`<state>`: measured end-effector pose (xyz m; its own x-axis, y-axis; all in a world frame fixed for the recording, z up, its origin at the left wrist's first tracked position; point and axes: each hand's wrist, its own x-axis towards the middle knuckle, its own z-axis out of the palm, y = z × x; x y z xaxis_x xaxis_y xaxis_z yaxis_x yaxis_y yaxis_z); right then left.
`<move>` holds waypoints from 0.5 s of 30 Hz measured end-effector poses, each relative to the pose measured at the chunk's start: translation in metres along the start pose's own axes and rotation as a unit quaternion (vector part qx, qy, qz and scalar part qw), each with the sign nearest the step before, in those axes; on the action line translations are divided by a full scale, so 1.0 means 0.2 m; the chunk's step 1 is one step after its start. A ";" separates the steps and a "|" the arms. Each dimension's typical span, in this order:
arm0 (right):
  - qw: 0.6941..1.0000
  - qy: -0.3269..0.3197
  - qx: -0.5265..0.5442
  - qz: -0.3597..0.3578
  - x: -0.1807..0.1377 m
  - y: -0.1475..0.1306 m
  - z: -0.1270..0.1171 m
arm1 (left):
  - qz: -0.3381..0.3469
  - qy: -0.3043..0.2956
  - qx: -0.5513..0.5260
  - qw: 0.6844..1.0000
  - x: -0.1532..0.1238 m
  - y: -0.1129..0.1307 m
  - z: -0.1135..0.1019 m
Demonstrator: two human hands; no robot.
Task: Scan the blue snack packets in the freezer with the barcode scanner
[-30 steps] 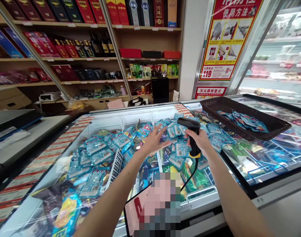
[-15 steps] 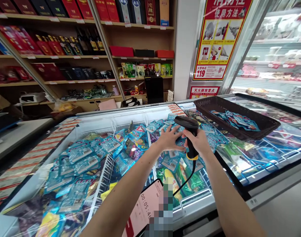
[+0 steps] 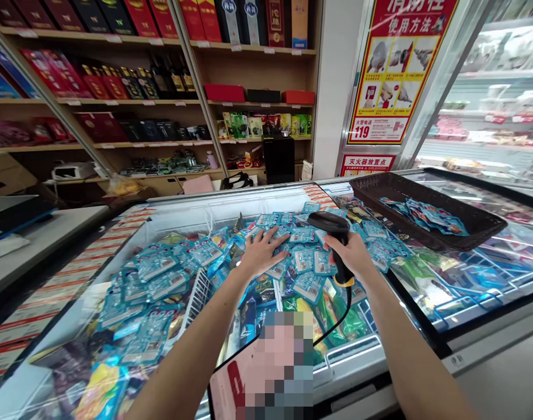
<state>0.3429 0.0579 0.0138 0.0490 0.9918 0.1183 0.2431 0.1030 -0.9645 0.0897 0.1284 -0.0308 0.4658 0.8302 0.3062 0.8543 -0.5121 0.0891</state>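
My right hand (image 3: pixel 354 255) is wrapped round the handle of a black barcode scanner (image 3: pixel 330 221), its head pointing left over the packets. A cord runs from the yellow ring at the handle's base toward me. My left hand (image 3: pixel 262 249) lies palm down, fingers spread, over small blue packets. Many such blue packets (image 3: pixel 307 286) with printed barcodes are spread around both hands on the glass top of a chest freezer (image 3: pixel 191 210). Another heap of blue packets (image 3: pixel 156 265) lies to the left. Below my left hand, a phone (image 3: pixel 231 379) is partly blurred out.
A dark brown basket (image 3: pixel 441 236) holding more packets stands on the freezer's right side. A white counter (image 3: pixel 51 239) is at the left. Shelves (image 3: pixel 130 100) with boxes and bottles line the back wall, and a red poster (image 3: pixel 389 70) hangs beside them.
My left hand has moved left across the packets, away from the scanner, uncovering several of them. My right hand still holds the scanner in nearly the same place. The view has shifted slightly.
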 end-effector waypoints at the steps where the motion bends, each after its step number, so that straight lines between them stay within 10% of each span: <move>1: 1.000 -0.008 0.000 0.004 0.00 0.01 0.01 | -0.009 0.009 0.001 1.000 -0.02 0.00 0.00; 15: 0.991 -0.088 -0.095 -0.021 -0.02 0.03 0.15 | -0.070 0.053 -0.104 0.991 -0.06 -0.22 -0.02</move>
<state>0.3156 0.0567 0.0000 -0.1309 0.9866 0.0973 0.4204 0.1442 -0.8958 0.0461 0.1392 -0.0355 0.3090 0.8747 0.3735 0.8378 -0.4362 0.3285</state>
